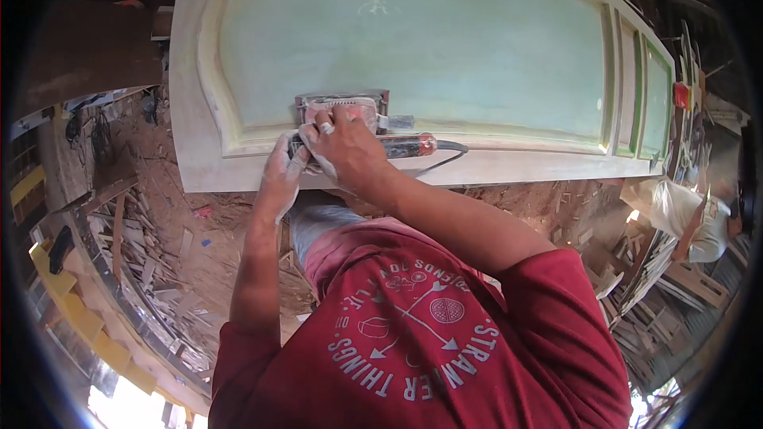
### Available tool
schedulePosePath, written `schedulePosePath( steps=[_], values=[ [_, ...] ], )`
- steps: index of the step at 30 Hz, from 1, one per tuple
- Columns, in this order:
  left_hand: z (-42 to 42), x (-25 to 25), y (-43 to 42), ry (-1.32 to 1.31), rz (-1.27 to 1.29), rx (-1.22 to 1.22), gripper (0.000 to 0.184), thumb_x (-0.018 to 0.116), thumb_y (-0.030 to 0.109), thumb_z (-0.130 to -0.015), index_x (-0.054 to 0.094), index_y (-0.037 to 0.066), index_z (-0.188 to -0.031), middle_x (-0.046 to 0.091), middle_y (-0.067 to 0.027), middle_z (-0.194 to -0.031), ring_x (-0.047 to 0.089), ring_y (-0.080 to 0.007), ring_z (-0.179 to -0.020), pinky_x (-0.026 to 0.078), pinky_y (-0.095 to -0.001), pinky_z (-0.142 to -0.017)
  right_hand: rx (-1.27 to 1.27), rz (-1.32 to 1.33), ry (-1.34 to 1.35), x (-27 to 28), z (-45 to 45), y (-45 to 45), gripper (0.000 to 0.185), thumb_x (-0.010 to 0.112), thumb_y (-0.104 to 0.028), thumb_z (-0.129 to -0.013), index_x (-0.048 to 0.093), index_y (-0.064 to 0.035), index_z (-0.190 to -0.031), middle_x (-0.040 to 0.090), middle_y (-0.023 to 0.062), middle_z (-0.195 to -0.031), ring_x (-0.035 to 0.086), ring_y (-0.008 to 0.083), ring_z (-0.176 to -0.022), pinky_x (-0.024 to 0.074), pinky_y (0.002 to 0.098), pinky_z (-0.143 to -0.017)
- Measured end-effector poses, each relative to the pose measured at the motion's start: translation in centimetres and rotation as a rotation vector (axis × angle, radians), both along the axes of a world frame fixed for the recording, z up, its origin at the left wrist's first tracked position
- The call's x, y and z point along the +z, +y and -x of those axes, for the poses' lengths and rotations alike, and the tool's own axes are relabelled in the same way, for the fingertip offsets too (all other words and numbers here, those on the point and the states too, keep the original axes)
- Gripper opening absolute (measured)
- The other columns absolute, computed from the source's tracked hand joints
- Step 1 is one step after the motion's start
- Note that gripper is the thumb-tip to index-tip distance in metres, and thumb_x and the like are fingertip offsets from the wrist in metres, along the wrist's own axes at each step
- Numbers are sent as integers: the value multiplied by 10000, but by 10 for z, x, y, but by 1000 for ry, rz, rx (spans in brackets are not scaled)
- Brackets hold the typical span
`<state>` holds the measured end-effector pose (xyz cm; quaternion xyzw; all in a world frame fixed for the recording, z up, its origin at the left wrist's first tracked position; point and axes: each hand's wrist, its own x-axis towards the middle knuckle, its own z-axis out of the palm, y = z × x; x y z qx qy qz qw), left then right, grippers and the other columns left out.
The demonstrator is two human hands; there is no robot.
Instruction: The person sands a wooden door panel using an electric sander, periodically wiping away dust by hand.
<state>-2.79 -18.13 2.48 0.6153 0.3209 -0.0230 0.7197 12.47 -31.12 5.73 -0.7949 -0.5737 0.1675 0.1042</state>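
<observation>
A dusty red and black power sander [369,111] rests on the near left part of a large panelled door [429,40], whose panel is pale green and whose frame is whitish. My right hand [347,147] lies over the sander, its fingers bent onto the red housing. My left hand [288,157], coated with white dust, is closed around the sander's left end, close against my right hand. A black cable leaves the sander's handle on the right and curves down over the door's near edge.
Wood scraps [159,270] litter the floor at the left. A brown board [103,52] stands at the upper left. More wood pieces [668,302] lie at the right, near a person in light clothing [691,218]. A red object [681,96] is beside the door's right end.
</observation>
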Motion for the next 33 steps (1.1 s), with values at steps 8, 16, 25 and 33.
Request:
schedulePosePath(
  steps=[8,16,25,33],
  values=[
    [-47,-6,-67,-41,79,-124,320,627,245,-1185,615,5,-1396,723,-70,-1223,694,-136,-1064,590,-330,-923,-32,-49,-5,9,-45,-85,436,761,-197,-897,654,-29,-1285,668,236,-1312,663,412,-1227,628,495,-937],
    [-125,-2,-158,49,177,-267,375,648,282,-1171,591,-10,-1399,746,-102,-1103,747,-156,-869,624,-330,-794,-66,-26,-60,5,-107,-193,748,874,-434,-809,669,-92,-1442,662,232,-1321,609,442,-1263,610,503,-966],
    [-182,-7,-245,18,142,-270,449,703,326,-1141,595,-53,-1356,768,-114,-1041,769,-170,-851,624,-361,-728,-113,107,-79,25,-158,-263,652,906,-377,-744,707,-104,-1301,677,157,-1291,632,390,-1194,607,495,-947],
    [-152,-10,-211,-27,-25,-247,492,714,341,-1129,600,-72,-1369,778,-166,-1065,772,-196,-833,630,-382,-744,-77,49,-116,22,-136,-225,563,878,-228,-707,719,-106,-1232,682,128,-1261,640,376,-1225,637,482,-917]
  ],
)
